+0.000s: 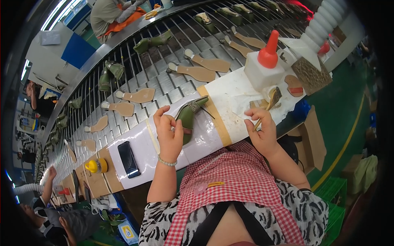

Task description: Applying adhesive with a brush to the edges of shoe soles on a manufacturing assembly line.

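My left hand [168, 133] is closed on a green high-heeled shoe [187, 119], gripping it by its near left side with the index finger raised. The shoe lies tilted over the white sheet, its glittery band toward the far end. Between the thumb and fingers of my right hand [262, 130] is a brush [272, 101], held by its thin handle. Its head is up beside a small cup [267, 92] with residue on it. Just behind the cup stands a white squeeze bottle [262, 74] with a red nozzle.
Beyond the bench runs a slatted metal conveyor [164, 90] bearing tan soles [141, 95] and green shoes [113, 70]. A black phone [128, 159] and a yellow bottle [96, 165] lie to the left. A white hose [324, 20] hangs at right. Other people work at far left and across.
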